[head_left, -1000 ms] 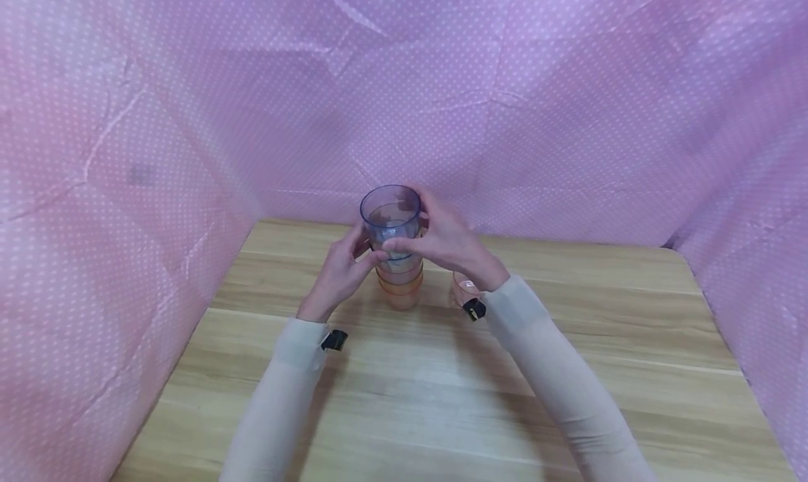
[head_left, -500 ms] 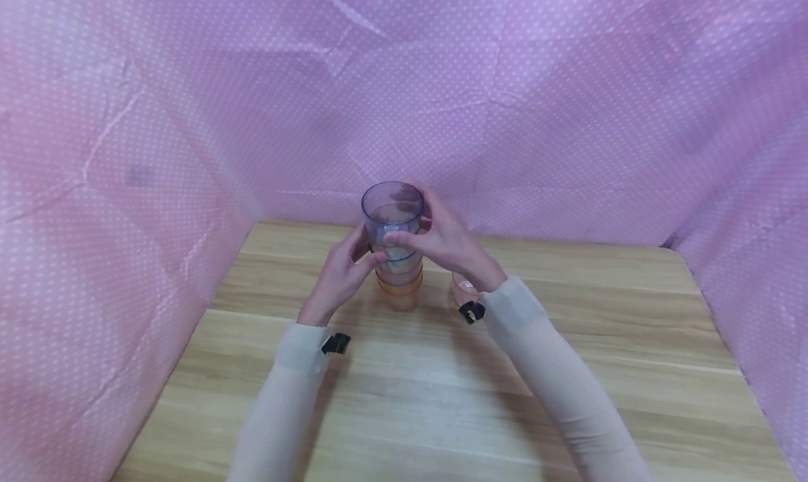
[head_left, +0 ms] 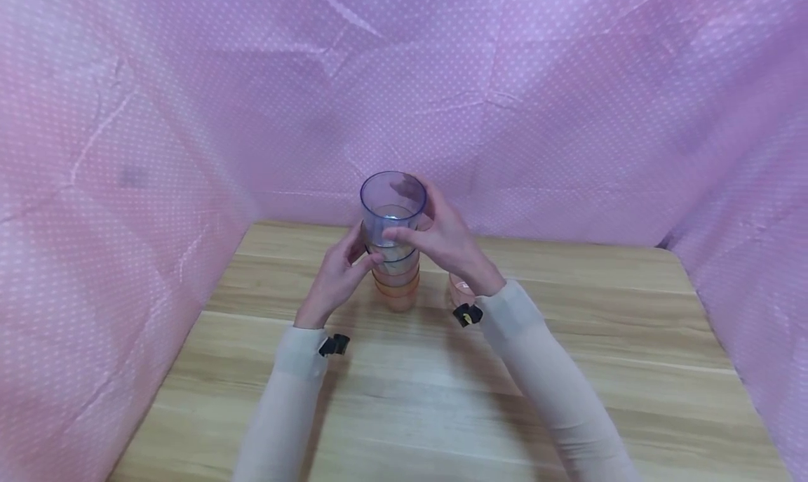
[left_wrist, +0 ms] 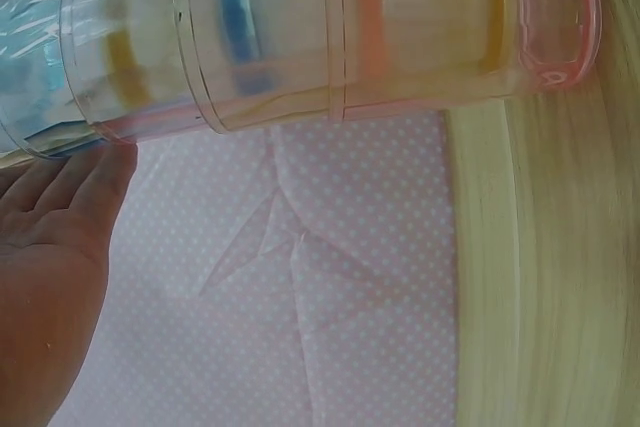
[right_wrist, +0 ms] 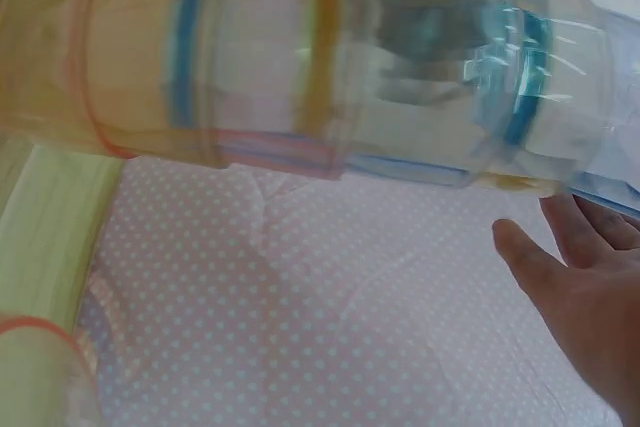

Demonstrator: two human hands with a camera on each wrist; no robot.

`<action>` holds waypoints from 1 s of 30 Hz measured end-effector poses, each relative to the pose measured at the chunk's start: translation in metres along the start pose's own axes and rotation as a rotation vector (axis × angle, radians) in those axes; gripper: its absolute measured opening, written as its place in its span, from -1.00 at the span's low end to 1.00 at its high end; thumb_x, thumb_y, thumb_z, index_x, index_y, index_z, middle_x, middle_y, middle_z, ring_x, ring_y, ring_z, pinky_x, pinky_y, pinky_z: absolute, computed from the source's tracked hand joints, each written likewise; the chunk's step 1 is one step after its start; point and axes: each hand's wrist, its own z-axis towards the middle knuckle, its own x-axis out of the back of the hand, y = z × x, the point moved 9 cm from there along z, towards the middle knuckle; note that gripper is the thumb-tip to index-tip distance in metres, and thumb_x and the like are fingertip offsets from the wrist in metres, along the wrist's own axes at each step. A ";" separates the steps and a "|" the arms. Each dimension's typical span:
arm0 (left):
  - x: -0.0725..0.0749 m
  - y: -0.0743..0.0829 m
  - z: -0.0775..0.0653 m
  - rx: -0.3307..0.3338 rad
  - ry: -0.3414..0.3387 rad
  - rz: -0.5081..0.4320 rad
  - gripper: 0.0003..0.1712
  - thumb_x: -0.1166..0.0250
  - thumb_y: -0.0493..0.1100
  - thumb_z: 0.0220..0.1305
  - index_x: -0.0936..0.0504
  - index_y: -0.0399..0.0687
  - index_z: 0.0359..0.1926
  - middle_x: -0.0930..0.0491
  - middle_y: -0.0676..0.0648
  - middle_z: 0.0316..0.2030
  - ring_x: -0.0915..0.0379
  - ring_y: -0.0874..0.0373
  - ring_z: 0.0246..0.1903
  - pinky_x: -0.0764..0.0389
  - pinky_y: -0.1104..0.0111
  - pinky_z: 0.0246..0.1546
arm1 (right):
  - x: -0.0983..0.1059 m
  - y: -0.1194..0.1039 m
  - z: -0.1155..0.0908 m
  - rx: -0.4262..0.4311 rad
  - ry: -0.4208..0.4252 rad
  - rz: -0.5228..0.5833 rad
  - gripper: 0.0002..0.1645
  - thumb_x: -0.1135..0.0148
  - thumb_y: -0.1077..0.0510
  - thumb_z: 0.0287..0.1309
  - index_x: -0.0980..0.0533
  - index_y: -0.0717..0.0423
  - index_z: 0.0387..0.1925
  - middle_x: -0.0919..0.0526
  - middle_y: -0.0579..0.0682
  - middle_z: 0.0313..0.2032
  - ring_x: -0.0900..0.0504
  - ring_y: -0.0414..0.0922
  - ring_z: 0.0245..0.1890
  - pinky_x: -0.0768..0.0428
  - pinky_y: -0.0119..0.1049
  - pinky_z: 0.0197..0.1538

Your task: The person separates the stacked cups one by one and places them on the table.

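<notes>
Sleeves: pale, cut off at the lower edge.
Left hand: gripping the cup stack; its far fingers we lose behind.
Lone cup: right of the stack, half hidden by the wrist.
Stack: upright on the table; we cannot surely count its nested cups.
Right hand: wrapped round the blue-rimmed top cup.
Cloth: pink, dotted, beyond.
</notes>
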 end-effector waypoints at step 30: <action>-0.001 -0.003 0.001 -0.003 0.006 -0.006 -0.15 -0.32 -0.16 0.35 -0.23 -0.09 0.59 -0.28 -0.10 0.52 -0.21 -0.03 0.49 -0.31 0.29 0.49 | 0.052 -0.052 -0.029 0.241 0.146 0.121 0.14 -0.59 -0.11 0.01 -0.24 0.28 0.48 -0.52 0.20 0.35 -0.47 0.07 0.37 -0.48 -0.01 0.39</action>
